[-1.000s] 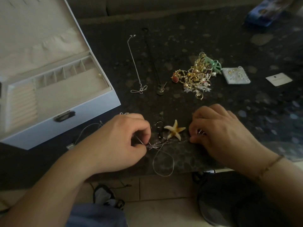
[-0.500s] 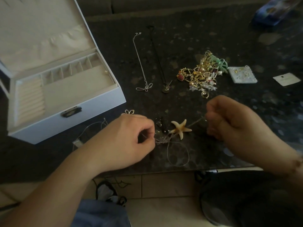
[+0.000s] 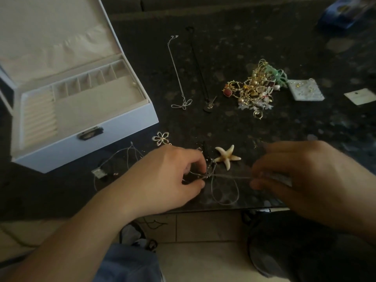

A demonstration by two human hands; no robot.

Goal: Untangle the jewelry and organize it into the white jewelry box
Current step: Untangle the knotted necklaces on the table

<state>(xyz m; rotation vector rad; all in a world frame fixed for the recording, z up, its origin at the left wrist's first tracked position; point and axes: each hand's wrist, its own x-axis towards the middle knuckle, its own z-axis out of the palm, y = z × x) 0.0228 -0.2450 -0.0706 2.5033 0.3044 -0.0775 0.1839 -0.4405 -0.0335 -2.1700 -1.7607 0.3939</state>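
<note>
At lower centre, both hands, left (image 3: 162, 178) and right (image 3: 295, 176), pinch a knotted chain (image 3: 227, 177) (box (image 3: 114, 127) seemingly empty), heap (image 3: 252, 92) untouched.

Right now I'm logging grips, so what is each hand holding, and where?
Both hold one thin silver chain: the left hand pinches its knotted part beside the starfish, the right hand pinches a strand stretched out from it.

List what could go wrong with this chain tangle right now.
1. The left hand and right hand stretch a thin chain taut from the knot; pulling harder may tighten it or snap the chain.
2. The chain loop lies near the table edge and could slip off.
3. The starfish pendant beside the knot may get dragged.
</note>
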